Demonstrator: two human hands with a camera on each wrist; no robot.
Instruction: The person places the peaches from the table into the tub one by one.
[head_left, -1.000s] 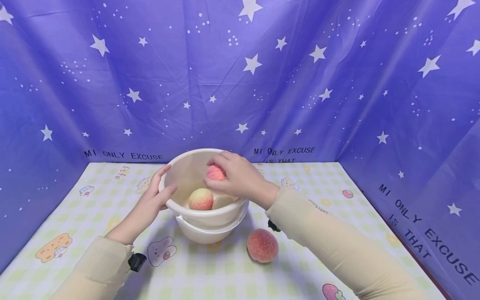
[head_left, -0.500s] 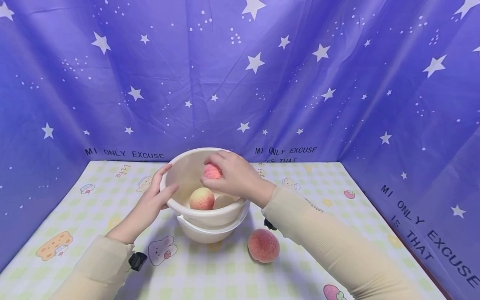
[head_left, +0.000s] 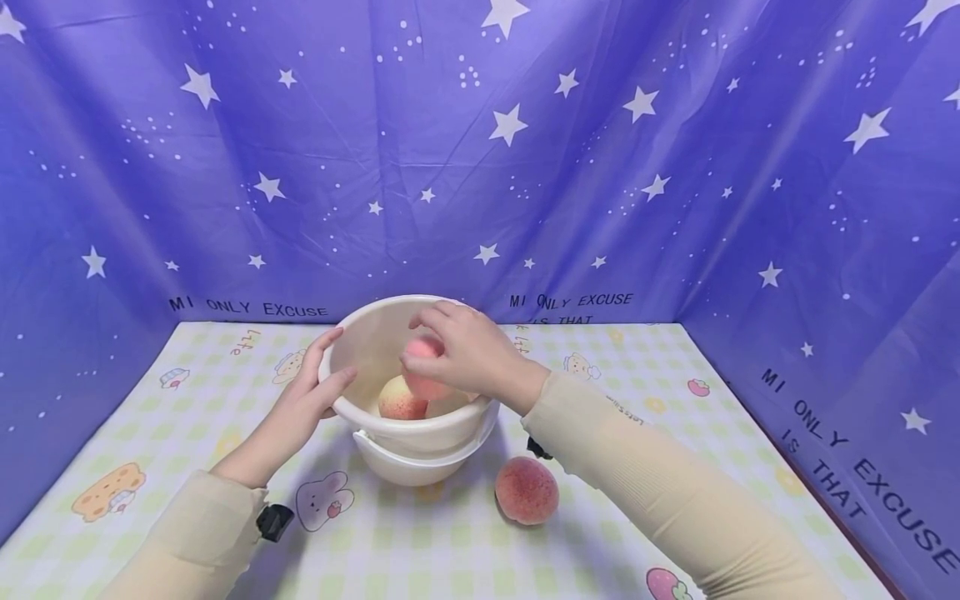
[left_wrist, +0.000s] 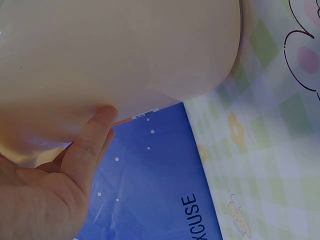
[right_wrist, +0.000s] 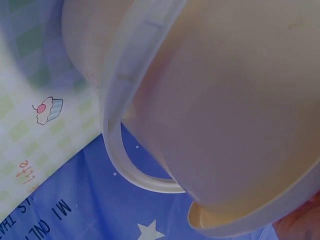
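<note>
A white bucket [head_left: 420,433] stands on the table, its handle [right_wrist: 115,135] hanging down. My left hand [head_left: 307,387] grips the rim at the left, thumb inside and fingers outside; in the left wrist view the same hand [left_wrist: 55,195] lies against the bucket wall [left_wrist: 125,55]. Over the opening, my right hand [head_left: 476,346] has its fingers spread apart. Just below them is a blurred pink peach [head_left: 427,379], dropping into the bucket. A yellow-red peach [head_left: 397,400] lies inside, with a paler round fruit [head_left: 448,403] partly hidden beside it.
A larger red peach [head_left: 527,492] sits on the checked tablecloth [head_left: 390,550], right of the bucket and near my right sleeve [head_left: 645,467]. A purple star-patterned curtain [head_left: 420,150] rises behind the table and along both sides.
My right hand has shifted slightly left and its fingers have loosened. The pink peach has dropped from between them, overlapping the yellow-red one. My left hand stays on the rim.
</note>
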